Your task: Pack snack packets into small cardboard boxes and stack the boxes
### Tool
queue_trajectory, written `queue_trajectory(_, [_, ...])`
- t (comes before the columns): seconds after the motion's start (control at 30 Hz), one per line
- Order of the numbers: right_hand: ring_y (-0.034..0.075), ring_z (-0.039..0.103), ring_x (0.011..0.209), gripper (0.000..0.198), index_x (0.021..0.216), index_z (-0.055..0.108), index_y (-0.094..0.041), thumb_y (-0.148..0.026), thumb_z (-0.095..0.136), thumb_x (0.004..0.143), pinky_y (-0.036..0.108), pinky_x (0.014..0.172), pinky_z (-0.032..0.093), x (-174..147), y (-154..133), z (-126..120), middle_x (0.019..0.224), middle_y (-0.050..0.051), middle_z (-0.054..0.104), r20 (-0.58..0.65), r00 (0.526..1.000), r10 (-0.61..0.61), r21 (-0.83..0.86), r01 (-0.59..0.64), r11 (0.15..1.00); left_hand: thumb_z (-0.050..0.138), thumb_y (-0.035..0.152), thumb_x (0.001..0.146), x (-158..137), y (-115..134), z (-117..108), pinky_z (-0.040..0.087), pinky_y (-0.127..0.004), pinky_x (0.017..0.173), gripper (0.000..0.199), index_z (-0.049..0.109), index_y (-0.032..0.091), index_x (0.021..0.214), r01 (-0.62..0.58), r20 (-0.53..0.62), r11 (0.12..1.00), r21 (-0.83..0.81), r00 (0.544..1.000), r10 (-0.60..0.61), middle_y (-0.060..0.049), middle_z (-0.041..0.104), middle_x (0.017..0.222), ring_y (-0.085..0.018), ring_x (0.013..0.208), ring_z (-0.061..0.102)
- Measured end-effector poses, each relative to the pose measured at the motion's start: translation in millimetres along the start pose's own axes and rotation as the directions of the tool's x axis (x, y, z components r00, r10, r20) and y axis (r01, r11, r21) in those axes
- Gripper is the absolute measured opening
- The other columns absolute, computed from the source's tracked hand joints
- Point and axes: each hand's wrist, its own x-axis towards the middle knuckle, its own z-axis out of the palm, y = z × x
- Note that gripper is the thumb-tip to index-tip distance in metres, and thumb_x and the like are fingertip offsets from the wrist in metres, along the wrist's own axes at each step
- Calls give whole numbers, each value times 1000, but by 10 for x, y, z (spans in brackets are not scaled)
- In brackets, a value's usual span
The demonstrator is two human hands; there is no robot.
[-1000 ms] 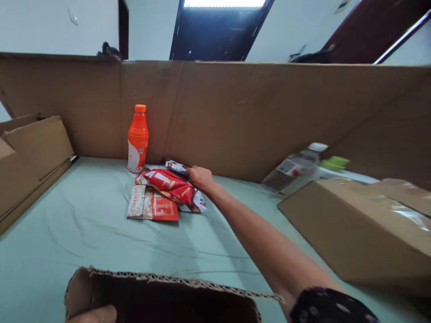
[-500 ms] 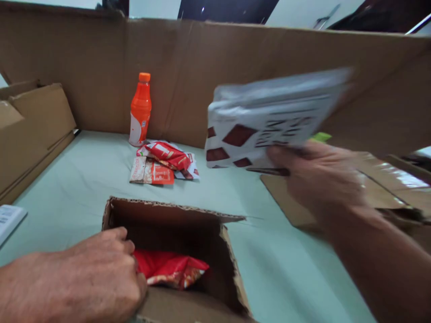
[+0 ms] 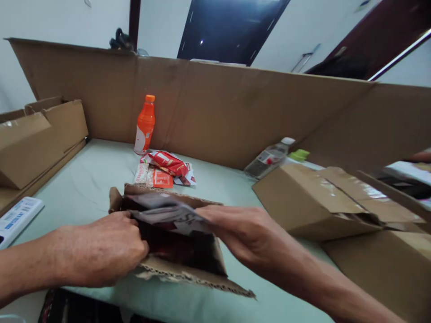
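A small open cardboard box [image 3: 198, 274] stands on the pale green cloth in front of me. My left hand [image 3: 104, 246] has its fingers closed over the box's left edge. My right hand [image 3: 240, 229] grips a white pouch [image 3: 168, 213] with dark print, its fingers pressed on the right end. The pouch lies slantwise in the box mouth, partly below the rim. Inside the box, in shadow, a dim reddish patch shows under the pouch; its shape is unclear. Beyond the box lie a red snack packet [image 3: 170, 163] and an orange-and-cream packet [image 3: 163, 178], overlapping one another.
An orange drink bottle [image 3: 146, 125] stands by the tall cardboard wall [image 3: 215, 107]. A clear bottle [image 3: 269, 159] leans at the right behind closed cardboard boxes [image 3: 313, 202]. Another carton [image 3: 43, 139] and a white device [image 3: 20, 219] are at the left.
My right hand has brought the white pouch down and left, from above the cloth into the box mouth. My left hand stays on the box, which has tilted. The view has tipped up.
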Motion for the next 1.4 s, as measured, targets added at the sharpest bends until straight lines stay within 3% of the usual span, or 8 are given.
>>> queue_trajectory(0.17, [19, 70, 64, 23, 75, 74, -23, -4, 63, 80, 28, 55, 41, 251, -39, 245, 78, 4, 80, 311, 937, 159, -434, -9, 901, 72, 2, 83, 23, -9, 2, 48, -35, 70, 20, 70, 19, 73, -23, 151, 998, 63, 988, 13, -3, 76, 73, -22, 68, 70])
queue_trajectory(0.4, [21, 72, 75, 14, 91, 77, -17, -26, 84, 82, 28, 61, 44, 608, -122, 355, 87, 6, 80, 594, 788, 162, -343, 66, 937, 79, 12, 81, 30, -2, -35, 53, -41, 78, 9, 72, 18, 79, 35, 159, 995, 95, 986, -50, -5, 77, 81, -27, 80, 70])
queue_trajectory(0.47, [24, 75, 87, 12, 101, 78, -17, -21, 74, 90, 31, 72, 51, 505, -102, 282, 100, 9, 82, 494, 859, 134, -323, 39, 945, 77, 16, 82, -57, -23, -16, 54, -44, 90, 7, 71, 18, 85, -6, 4, 999, 38, 1000, 5, -7, 78, 95, -29, 94, 69])
queue_trajectory(0.57, [24, 77, 99, 27, 115, 76, -24, -18, 54, 100, 34, 84, 58, 165, -17, 106, 113, 8, 81, 98, 995, 14, -220, 8, 975, 63, 15, 92, -284, -72, 46, 45, -49, 115, 21, 68, 20, 111, -52, -303, 999, -9, 952, 46, -12, 68, 137, -30, 129, 61])
queue_trajectory(0.67, [23, 78, 88, 22, 112, 75, -34, -29, 55, 103, 36, 79, 62, -250, 73, -22, 102, 3, 82, -323, 946, 1, -150, -53, 987, 52, 15, 99, -550, -123, 187, 44, -46, 120, 44, 52, 24, 143, 80, -480, 996, -46, 872, -92, -12, 49, 160, -28, 146, 48])
queue_trajectory(0.77, [23, 76, 75, 12, 101, 75, -38, -34, 63, 99, 35, 67, 62, -548, 146, 12, 89, 1, 80, -507, 860, 60, -136, -148, 980, 52, 21, 102, -731, -177, 432, 47, -46, 119, 51, 44, 27, 151, 215, -557, 966, -141, 789, -257, -11, 44, 163, -29, 146, 50])
queue_trajectory(0.97, [22, 78, 85, 16, 102, 79, -28, -33, 63, 100, 32, 73, 64, -584, 266, 300, 96, 4, 82, -362, 929, 81, -73, -114, 991, 61, 27, 101, -684, -249, 840, 51, -37, 117, 59, 44, 24, 157, 114, -640, 961, -251, 726, -253, -10, 57, 154, -26, 140, 58])
queue_trajectory(1.4, [21, 72, 84, 13, 104, 79, -25, -24, 67, 99, 32, 73, 61, -456, 373, 429, 93, 6, 79, -223, 975, -9, -96, -13, 995, 58, 18, 101, -431, -223, 831, 51, -34, 114, 36, 57, 20, 137, 87, -712, 978, -188, 674, -197, -11, 66, 141, -22, 133, 61])
